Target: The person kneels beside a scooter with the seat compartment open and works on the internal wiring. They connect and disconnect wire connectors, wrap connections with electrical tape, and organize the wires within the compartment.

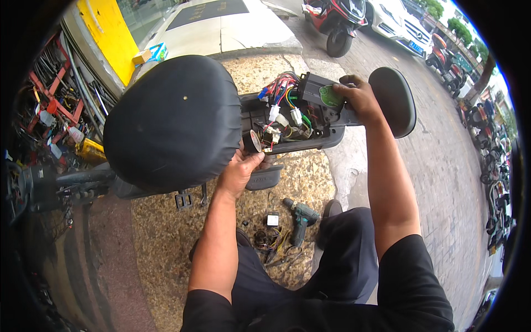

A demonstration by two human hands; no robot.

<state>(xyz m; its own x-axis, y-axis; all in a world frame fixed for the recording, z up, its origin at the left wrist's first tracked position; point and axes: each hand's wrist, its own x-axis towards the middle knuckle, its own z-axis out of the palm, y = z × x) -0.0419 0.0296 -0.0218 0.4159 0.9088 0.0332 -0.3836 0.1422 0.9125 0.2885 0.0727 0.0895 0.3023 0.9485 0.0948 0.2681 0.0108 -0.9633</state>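
The right hand (362, 99), half-curled, grips a black box (313, 88); the left hand (238, 172) (wires (288, 98) between them) pinches a small black roll (250, 142).

A red scooter (336, 23) stands near a white car (397, 23), and parked scooters (489, 160) line the paving (448, 166).
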